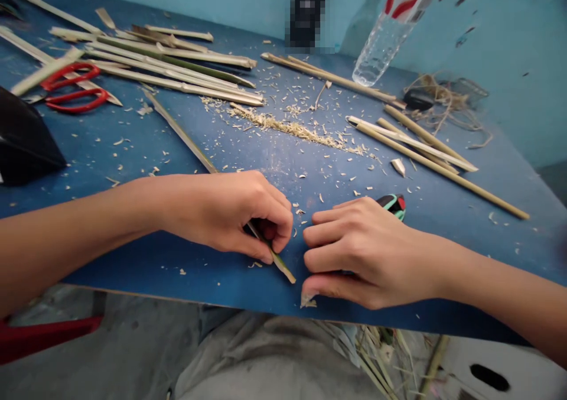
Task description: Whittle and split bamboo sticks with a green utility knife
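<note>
My left hand (pixel 239 214) is closed around a narrow green-and-tan bamboo strip (pixel 186 137), pinching it near its cut end close to the table's front edge. From there the strip runs back and to the left across the blue table. My right hand (pixel 354 252) rests on the table just to the right, fingers curled over what looks like a utility knife (pixel 394 205). Only its black and teal handle end with a red part shows behind the knuckles; the blade is hidden. A small gap separates the two hands.
Bamboo strips (pixel 177 63) lie piled at the back left beside red-handled scissors (pixel 77 87). Shavings (pixel 292 128) are scattered mid-table. More sticks (pixel 443 161), tangled string (pixel 443 98) and a tilted-looking plastic bottle (pixel 383 39) stand or lie right. A black object (pixel 26 140) is left.
</note>
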The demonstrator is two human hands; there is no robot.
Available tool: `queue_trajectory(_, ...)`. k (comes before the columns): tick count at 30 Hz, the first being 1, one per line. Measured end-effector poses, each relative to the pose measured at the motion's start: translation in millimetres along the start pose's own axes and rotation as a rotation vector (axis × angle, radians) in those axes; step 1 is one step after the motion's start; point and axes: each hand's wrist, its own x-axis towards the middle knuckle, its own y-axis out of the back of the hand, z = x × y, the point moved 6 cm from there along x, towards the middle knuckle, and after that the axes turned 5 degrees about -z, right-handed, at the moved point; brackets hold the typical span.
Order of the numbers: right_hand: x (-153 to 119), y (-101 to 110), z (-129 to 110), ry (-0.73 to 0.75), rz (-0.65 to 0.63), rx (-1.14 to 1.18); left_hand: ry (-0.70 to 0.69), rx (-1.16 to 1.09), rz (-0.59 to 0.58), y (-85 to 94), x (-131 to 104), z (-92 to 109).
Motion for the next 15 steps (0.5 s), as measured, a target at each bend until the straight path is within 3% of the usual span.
queue_trajectory(3, 0, 5, 2, -0.002, -0.011, 0.120, -0.015, 0.006, -0.055, -1.3, 0, 2)
queue_trajectory(7, -6, 34, 11, -0.033, 0.058, 0.371, -0.029, 0.031, -0.066, -0.4, -2, 3)
queue_trajectory(11, -27, 72, 32, -0.004, 0.260, 0.486, -0.048, 0.109, -0.032, -0.5, -5, 3)
queue_trajectory(15, -65, 79, 65, -0.060, 0.521, 0.649, -0.075, 0.211, -0.012, 0.1, -5, 8)
